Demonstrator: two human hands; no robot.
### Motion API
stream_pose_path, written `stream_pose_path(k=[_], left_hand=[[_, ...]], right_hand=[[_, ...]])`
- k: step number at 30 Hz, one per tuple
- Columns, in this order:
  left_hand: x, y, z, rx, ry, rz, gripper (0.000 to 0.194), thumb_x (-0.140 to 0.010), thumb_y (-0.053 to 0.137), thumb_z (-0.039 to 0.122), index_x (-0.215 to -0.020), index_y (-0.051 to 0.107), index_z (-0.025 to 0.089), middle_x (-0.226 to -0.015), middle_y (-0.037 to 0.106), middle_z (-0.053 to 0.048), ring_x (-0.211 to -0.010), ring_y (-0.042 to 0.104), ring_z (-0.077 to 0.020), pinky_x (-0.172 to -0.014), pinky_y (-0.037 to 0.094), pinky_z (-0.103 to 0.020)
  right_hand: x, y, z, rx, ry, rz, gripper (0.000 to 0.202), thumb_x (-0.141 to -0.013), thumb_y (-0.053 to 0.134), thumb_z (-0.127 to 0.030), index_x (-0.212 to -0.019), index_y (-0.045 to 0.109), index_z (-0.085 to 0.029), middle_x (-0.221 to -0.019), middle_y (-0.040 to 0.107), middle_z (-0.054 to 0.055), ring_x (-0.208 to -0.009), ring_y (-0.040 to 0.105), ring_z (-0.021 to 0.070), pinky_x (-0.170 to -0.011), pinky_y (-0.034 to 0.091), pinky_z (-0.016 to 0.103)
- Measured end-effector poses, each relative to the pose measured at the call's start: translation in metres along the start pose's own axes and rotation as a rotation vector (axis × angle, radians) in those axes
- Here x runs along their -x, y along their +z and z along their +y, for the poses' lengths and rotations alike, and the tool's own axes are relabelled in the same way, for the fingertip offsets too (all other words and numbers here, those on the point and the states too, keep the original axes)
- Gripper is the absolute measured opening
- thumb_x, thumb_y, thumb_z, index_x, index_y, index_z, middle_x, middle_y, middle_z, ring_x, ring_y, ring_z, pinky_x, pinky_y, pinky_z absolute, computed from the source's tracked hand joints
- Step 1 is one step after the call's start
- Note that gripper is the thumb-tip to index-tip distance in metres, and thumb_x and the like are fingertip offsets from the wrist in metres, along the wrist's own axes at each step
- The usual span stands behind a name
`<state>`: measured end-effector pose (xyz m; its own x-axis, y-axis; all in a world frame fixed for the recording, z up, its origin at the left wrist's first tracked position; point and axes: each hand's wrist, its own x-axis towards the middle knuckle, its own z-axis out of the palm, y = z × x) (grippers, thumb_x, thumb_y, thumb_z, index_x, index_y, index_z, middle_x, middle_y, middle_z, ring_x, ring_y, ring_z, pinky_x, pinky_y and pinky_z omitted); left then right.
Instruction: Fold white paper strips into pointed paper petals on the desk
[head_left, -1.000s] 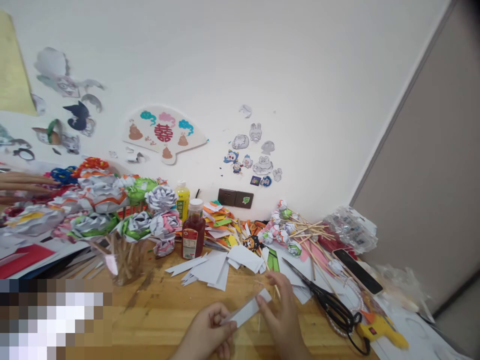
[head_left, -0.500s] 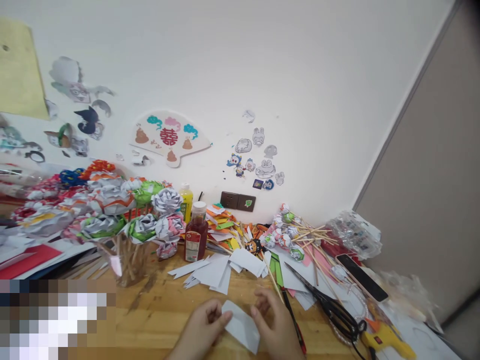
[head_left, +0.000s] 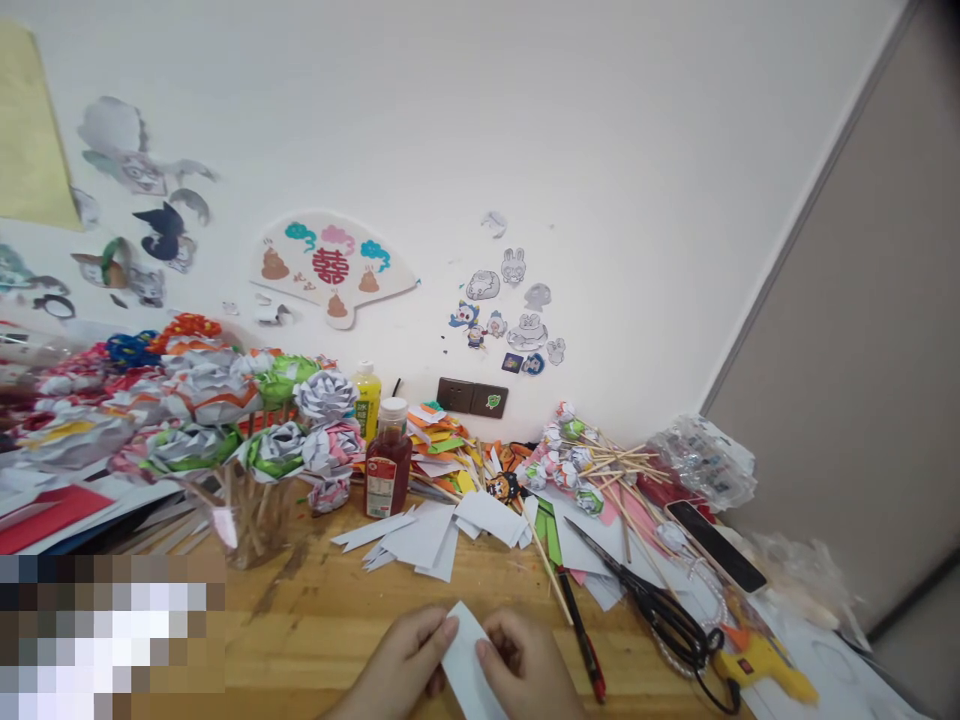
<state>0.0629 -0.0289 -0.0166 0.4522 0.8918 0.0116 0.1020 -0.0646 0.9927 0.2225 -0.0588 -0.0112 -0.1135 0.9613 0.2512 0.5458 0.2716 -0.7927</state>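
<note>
A narrow white piece of paper [head_left: 466, 655] is held low over the front of the wooden table, its lower end cut off by the bottom of the view. My left hand [head_left: 411, 655] pinches its left edge, thumb on top and fingers underneath. On the other edge, my right hand [head_left: 529, 660] grips the paper with its thumb in front and its fingers curled. Behind my hands lie several loose white paper pieces [head_left: 424, 535]. To the right of my right hand are a red and black pen-like tool [head_left: 581, 640] and black-handled scissors [head_left: 660, 615].
Paper flowers on sticks stand in a clear container [head_left: 255, 520] at left. A red sauce bottle [head_left: 387, 465] and a yellow bottle [head_left: 366, 400] are near the wall. Rightward lie a phone [head_left: 716, 545], a yellow glue gun [head_left: 765, 665] and more stick flowers [head_left: 570, 460].
My right hand has closed onto the paper's right edge, its fingers more curled than before. The paper has turned to a steeper slant. The view has shifted slightly.
</note>
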Motion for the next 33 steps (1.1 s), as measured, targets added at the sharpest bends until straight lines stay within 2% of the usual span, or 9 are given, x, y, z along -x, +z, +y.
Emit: stream_pose_path(k=[5, 10, 17, 24, 33], left_hand=[[0.001, 0.001, -0.002, -0.033, 0.046, -0.077, 0.062, -0.069, 0.039, 0.079, -0.057, 0.049, 0.019, -0.052, 0.043, 0.003, -0.049, 0.042, -0.0131, -0.049, 0.032, -0.023], [0.002, 0.001, 0.003, -0.140, 0.037, -0.102, 0.060, -0.069, 0.040, 0.079, -0.055, 0.046, 0.020, -0.052, 0.043, 0.003, -0.050, 0.041, -0.0134, -0.051, 0.031, -0.023], [0.003, 0.001, 0.013, -0.156, -0.031, -0.121, 0.068, -0.058, 0.035, 0.088, -0.053, 0.043, 0.021, -0.048, 0.041, 0.004, -0.047, 0.037, -0.0126, -0.048, 0.028, -0.023], [0.004, -0.001, 0.018, -0.122, -0.047, -0.151, 0.067, -0.058, 0.039, 0.087, -0.051, 0.044, 0.021, -0.047, 0.041, 0.004, -0.046, 0.037, -0.0121, -0.048, 0.028, -0.022], [0.003, 0.000, 0.012, -0.025, -0.054, -0.142, 0.064, -0.061, 0.042, 0.083, -0.055, 0.048, 0.019, -0.049, 0.041, 0.004, -0.048, 0.039, -0.0122, -0.049, 0.028, -0.023]], right_hand=[[0.000, 0.000, -0.002, -0.136, -0.034, 0.000, 0.015, -0.075, 0.054, -0.022, -0.085, 0.064, -0.017, -0.063, 0.056, 0.000, -0.059, 0.053, 0.0159, -0.055, 0.037, 0.024], [-0.002, 0.002, 0.001, -0.284, 0.043, -0.013, 0.016, -0.075, 0.057, -0.031, -0.081, 0.062, -0.017, -0.059, 0.055, -0.002, -0.056, 0.051, 0.0148, -0.053, 0.037, 0.024], [-0.003, 0.002, 0.000, -0.391, 0.058, -0.030, 0.024, -0.075, 0.058, -0.039, -0.081, 0.062, -0.016, -0.061, 0.057, 0.000, -0.058, 0.054, 0.0167, -0.056, 0.039, 0.026], [-0.003, 0.001, -0.001, -0.411, 0.089, -0.019, 0.025, -0.073, 0.060, -0.041, -0.080, 0.063, -0.016, -0.061, 0.057, 0.000, -0.058, 0.053, 0.0162, -0.057, 0.038, 0.026], [-0.004, -0.002, -0.003, -0.429, 0.095, -0.048, 0.022, -0.073, 0.059, -0.038, -0.079, 0.058, -0.017, -0.059, 0.051, -0.003, -0.057, 0.048, 0.0146, -0.056, 0.035, 0.025]])
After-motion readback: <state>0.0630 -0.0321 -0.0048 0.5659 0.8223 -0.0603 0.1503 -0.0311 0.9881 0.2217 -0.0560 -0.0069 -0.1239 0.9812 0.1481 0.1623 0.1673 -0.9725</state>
